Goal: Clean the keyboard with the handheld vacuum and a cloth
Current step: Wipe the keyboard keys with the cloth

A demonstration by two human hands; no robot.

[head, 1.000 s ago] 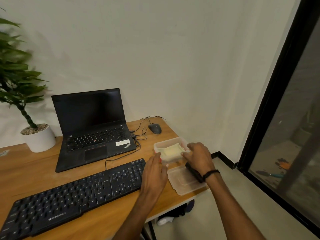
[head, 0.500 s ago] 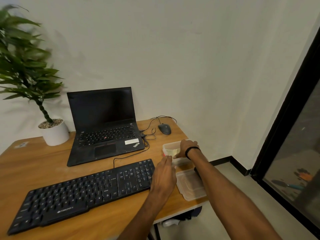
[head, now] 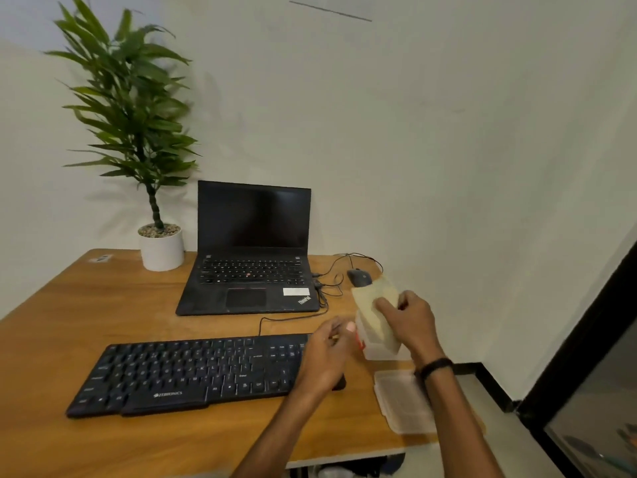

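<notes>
The black keyboard [head: 193, 370] lies across the front of the wooden desk [head: 103, 312]. To its right stands a clear plastic container [head: 381, 348]. My right hand [head: 408, 320] pinches a pale yellow folded cloth [head: 374, 300] and holds it tilted up just above the container. My left hand [head: 325, 353] hovers over the keyboard's right end, fingers curled, thumb and fingertips gripping the container's left rim. No handheld vacuum is in view.
The container's clear lid [head: 403, 405] lies at the desk's front right corner. Behind the keyboard sit an open black laptop [head: 251, 257], a wired mouse [head: 358, 277] with loose cables, and a potted plant [head: 160, 246]. A wall is close behind.
My right hand has lifted the yellow cloth up out of the container. My left hand has stayed at the container's left side. The camera has swung left and up.
</notes>
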